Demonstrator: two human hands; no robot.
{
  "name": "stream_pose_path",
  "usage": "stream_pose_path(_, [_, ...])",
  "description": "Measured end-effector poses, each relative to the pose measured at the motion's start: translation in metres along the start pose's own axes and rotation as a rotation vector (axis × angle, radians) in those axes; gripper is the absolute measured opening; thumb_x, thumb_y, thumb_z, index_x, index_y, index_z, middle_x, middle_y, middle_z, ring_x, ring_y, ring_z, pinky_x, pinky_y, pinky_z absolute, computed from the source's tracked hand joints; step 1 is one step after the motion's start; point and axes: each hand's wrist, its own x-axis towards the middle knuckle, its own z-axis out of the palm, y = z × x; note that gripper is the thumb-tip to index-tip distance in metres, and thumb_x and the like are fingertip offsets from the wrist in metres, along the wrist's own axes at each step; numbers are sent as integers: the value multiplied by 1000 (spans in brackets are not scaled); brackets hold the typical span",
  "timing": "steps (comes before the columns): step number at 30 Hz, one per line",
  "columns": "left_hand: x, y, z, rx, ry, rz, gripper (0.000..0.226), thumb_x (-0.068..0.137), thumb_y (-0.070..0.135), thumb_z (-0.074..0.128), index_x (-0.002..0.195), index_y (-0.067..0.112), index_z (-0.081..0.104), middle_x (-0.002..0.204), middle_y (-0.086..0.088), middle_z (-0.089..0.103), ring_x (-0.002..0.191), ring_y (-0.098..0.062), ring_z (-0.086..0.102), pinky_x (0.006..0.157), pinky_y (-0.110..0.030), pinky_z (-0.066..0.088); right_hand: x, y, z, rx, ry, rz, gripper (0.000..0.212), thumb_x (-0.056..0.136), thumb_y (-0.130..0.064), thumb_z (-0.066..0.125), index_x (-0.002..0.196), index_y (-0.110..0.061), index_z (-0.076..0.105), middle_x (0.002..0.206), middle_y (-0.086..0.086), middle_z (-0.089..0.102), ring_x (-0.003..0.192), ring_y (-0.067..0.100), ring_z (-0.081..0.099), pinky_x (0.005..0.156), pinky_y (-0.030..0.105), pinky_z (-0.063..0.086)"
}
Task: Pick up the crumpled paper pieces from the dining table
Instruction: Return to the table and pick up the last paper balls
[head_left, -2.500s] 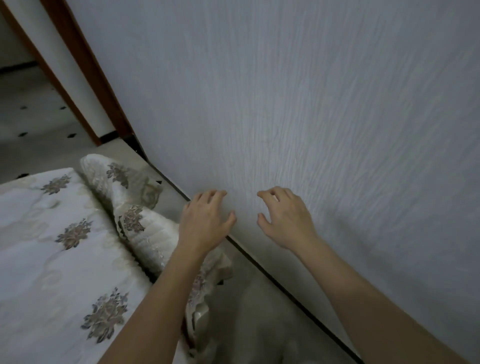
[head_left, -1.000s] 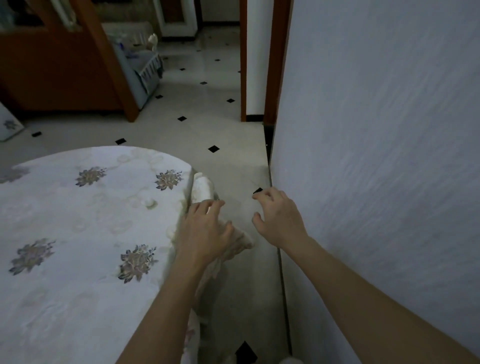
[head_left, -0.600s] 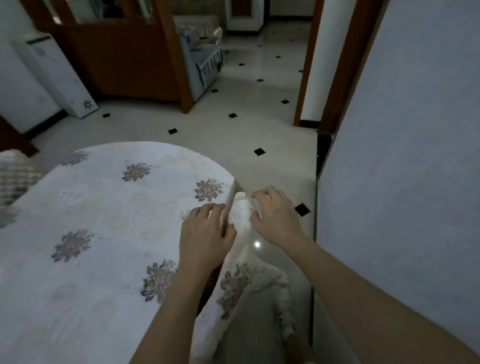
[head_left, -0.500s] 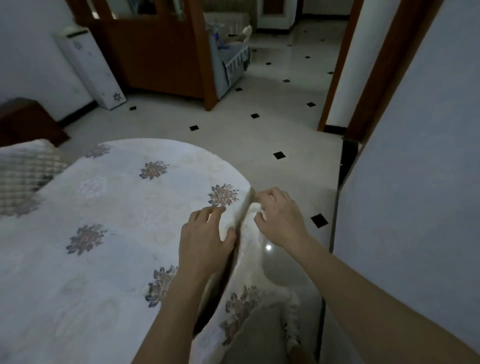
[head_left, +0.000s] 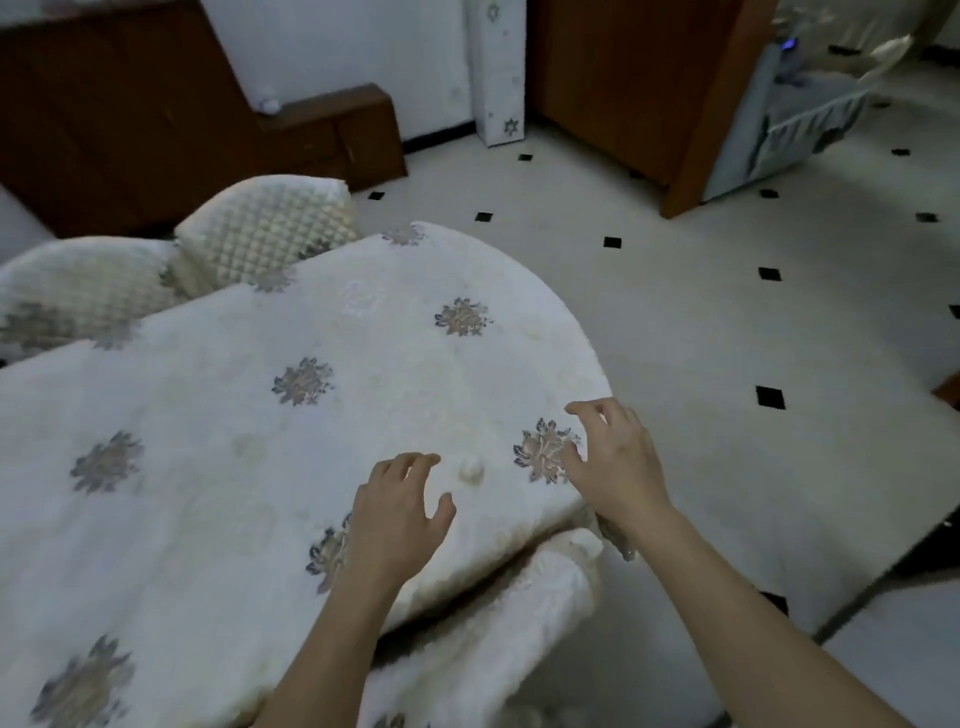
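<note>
A small white crumpled paper ball (head_left: 471, 470) lies on the dining table (head_left: 208, 467), which is covered by a white cloth with grey flower motifs. My left hand (head_left: 397, 512) hovers just left of and below the ball, fingers spread and empty. My right hand (head_left: 613, 462) hovers to the right of the ball near the table's rounded edge, fingers curled apart, holding nothing. Neither hand touches the paper. Other pale lumps on the cloth are too faint to tell apart.
Quilted white chair backs (head_left: 265, 228) stand at the table's far left side. A cushioned chair (head_left: 493, 623) sits under the near edge. Dark wooden furniture (head_left: 130, 119) and a wooden partition (head_left: 639, 88) line the back. Tiled floor (head_left: 727, 338) with black diamonds lies to the right.
The view has swung left from the wall to the table. Both hands have moved from the table's edge to over the tabletop, either side of the paper ball.
</note>
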Motion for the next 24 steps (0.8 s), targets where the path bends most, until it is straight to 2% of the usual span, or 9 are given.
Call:
stream_pose_path(5, [-33, -36, -12, -22, 47, -240, 54, 82, 49, 38, 121, 22, 63, 119, 5, 65, 109, -24, 58, 80, -39, 52, 25, -41, 36, 55, -205, -139, 38, 86, -24, 60, 124, -19, 59, 118, 4, 58, 108, 26, 52, 85, 42, 48])
stream_pose_path(8, [-59, -63, -18, -34, 70, -361, 47, 85, 46, 44, 121, 22, 63, 118, 5, 65, 107, -24, 58, 80, -38, 52, 27, -67, 58, 61, -283, -236, 39, 89, -28, 59, 127, -21, 57, 121, 3, 56, 111, 25, 51, 84, 42, 49])
stream_pose_path(12, [-91, -95, -18, -39, 70, -469, 53, 85, 49, 35, 120, 20, 63, 113, 3, 66, 102, -25, 60, 78, -39, 54, 21, -91, 87, 80, -361, -313, 38, 90, -26, 61, 127, -19, 57, 120, 5, 58, 111, 26, 51, 81, 42, 50])
stream_pose_path(18, [-120, -140, -7, -92, 41, -573, 55, 85, 50, 35, 125, 21, 60, 116, 3, 64, 106, -24, 58, 82, -39, 53, 4, -107, 126, 69, -437, -277, 40, 88, -23, 63, 127, -18, 57, 119, 5, 58, 108, 25, 51, 85, 42, 48])
stream_pose_path(24, [-124, -179, 10, -116, 19, -611, 59, 82, 51, 36, 121, 17, 64, 115, -1, 65, 101, -28, 60, 80, -42, 54, 6, -100, 144, 14, -424, -205, 41, 87, -22, 66, 127, -18, 58, 121, 5, 58, 109, 27, 50, 85, 41, 47])
